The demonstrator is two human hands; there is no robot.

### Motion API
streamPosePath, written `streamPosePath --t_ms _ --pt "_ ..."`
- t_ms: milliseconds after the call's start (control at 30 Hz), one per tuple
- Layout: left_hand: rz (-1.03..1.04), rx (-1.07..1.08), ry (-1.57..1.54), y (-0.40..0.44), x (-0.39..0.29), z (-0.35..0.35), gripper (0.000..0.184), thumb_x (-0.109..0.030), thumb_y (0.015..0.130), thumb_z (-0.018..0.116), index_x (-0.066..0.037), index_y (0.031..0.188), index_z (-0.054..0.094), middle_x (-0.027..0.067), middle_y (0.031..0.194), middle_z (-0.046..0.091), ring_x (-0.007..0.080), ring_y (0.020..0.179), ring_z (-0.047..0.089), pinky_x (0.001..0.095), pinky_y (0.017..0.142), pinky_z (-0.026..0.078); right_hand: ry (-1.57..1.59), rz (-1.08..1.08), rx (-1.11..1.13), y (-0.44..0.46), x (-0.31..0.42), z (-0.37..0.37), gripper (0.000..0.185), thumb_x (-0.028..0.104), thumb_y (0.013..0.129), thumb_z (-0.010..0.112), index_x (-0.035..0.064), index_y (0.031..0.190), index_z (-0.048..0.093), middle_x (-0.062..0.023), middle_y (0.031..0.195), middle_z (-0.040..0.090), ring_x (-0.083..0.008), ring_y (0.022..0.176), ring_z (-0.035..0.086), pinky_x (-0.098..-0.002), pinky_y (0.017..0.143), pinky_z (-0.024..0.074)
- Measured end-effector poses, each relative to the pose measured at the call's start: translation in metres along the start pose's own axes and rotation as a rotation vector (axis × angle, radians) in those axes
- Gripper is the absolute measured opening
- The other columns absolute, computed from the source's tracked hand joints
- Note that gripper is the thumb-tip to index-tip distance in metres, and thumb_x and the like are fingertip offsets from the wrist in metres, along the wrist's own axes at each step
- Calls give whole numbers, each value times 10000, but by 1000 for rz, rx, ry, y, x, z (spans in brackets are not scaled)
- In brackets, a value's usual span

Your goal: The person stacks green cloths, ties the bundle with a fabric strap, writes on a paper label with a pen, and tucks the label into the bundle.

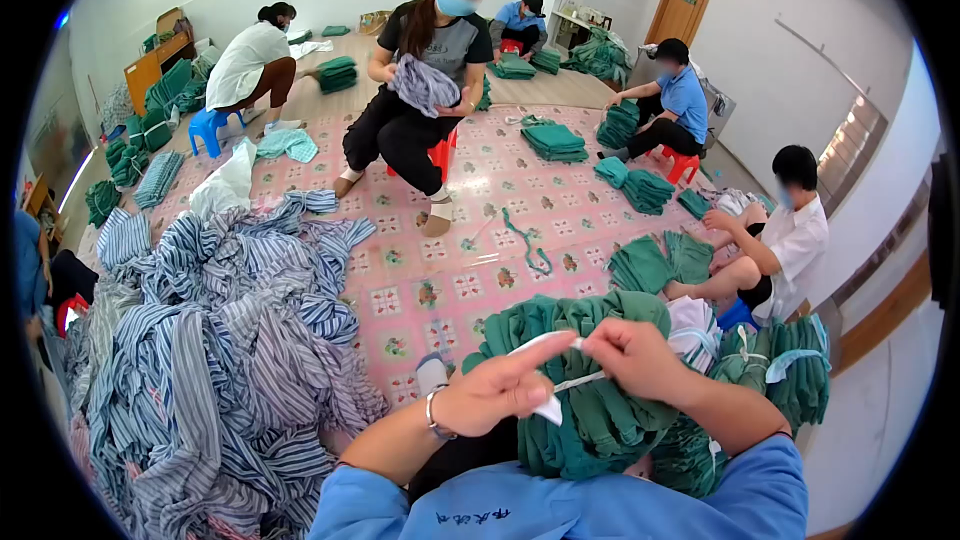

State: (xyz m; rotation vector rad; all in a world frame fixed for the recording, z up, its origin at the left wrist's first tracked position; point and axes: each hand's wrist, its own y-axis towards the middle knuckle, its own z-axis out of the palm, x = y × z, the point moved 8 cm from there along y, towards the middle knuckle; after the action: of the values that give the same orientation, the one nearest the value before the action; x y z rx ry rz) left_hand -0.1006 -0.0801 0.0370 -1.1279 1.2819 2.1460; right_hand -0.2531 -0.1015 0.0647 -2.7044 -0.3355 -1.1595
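In front of my lap is a thick bundle of folded green cloth (pixel 600 440), with a white cloth strip (pixel 580 380) running across it. My left hand (pixel 500 385), wearing a metal bracelet, lies over the left side of the bundle. Its index finger points right along the strip, and its other fingers are curled on a white end that hangs below. My right hand (pixel 635 355) pinches the strip's other end close to the left fingertip. Whether the strip is knotted there is too small to tell.
A large heap of striped cloth (pixel 240 370) lies on my left. To my right stand more tied green bundles (pixel 800 370). Several people sit on low stools around the pink patterned floor (pixel 480 240), among green stacks (pixel 555 140). A green strip (pixel 525 240) lies mid-floor.
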Motion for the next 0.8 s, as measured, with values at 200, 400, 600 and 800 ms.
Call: streamPosePath --t_ms 200,400,600,800 --pt "243 -337 -305 55 -7 -5 523 -147 999 409 -88 1477 205 -30 709 431 43 608 354 188 552 313 -226 -397 60 -7 25 16 178 192 835 650 22 887 641 -137 808 627 -312 737 624 -399 645 498" --pt "-44 -401 -106 91 -2 18 455 -92 984 405 -75 1432 327 -36 698 416 48 643 385 195 582 338 -300 -422 59 -6 23 15 176 115 776 640 1 910 622 -129 865 631 -339 735 603 -396 664 497" --pt "285 -410 807 75 -15 19 586 -116 893 568 -2 1407 309 123 1051 562 217 814 568 312 815 448 -188 -456 -9 -5 9 5 148 64 761 638 13 899 650 -109 805 644 -314 717 619 -380 672 499" --pt "-137 -541 1007 24 25 1 405 -166 817 700 -53 1155 507 137 1001 596 195 626 595 279 541 479 -56 -291 47 3 2 7 228 182 898 575 3 789 666 -108 758 628 -261 627 586 -359 561 431"
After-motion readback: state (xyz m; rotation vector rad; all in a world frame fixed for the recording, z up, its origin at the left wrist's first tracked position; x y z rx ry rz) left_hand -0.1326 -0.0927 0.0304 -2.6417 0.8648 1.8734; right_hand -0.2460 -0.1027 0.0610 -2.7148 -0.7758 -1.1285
